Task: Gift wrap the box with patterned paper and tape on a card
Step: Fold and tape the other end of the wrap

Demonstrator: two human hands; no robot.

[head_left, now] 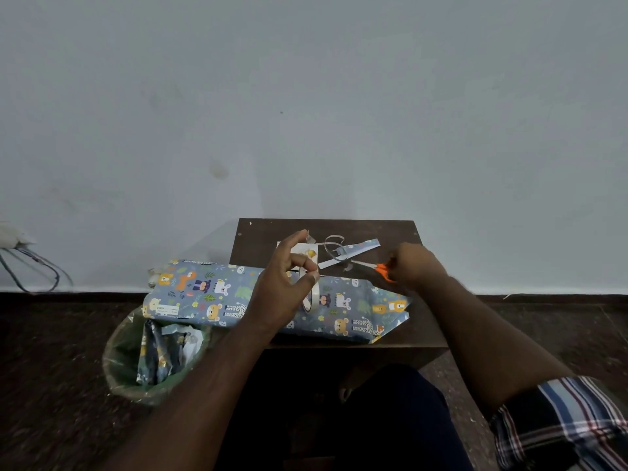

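A person is sitting at a small dark wooden table (421, 338) in the lower middle of the frame, with a pale wall filling everything above it. The box wrapped in blue animal-patterned paper (217, 294) is lying lengthwise across the near part of the table, its left end overhanging the table edge and its right end showing folded paper flaps.

The left hand (289, 277) is hovering above the middle of the box, its thumb and fingers pinching a roll of clear tape (311, 294) that is standing on edge over the paper; the index finger is pointing up toward the far side of the table, where a bit of tape seems to be clinging to its tip.

The right hand (416, 263), at the right of the table, is curling its fingers round the orange handles of a pair of scissors (373, 266), whose blades are pointing left toward the centre. I cannot tell whether the blades are apart.

Just beyond the left hand, a small card (307, 249) with a gold mark is lying flat on the table, partly hidden by the fingers. Beside it, toward the upper right of the tabletop, a cut strip of patterned paper (356, 250) and a curled sliver of trimming are lying.

At the lower left, a bin lined with a clear bag (119, 362) is standing on the dark floor just below the box's overhanging end, holding crumpled paper scraps. Cables are trailing along the wall at the far left edge.
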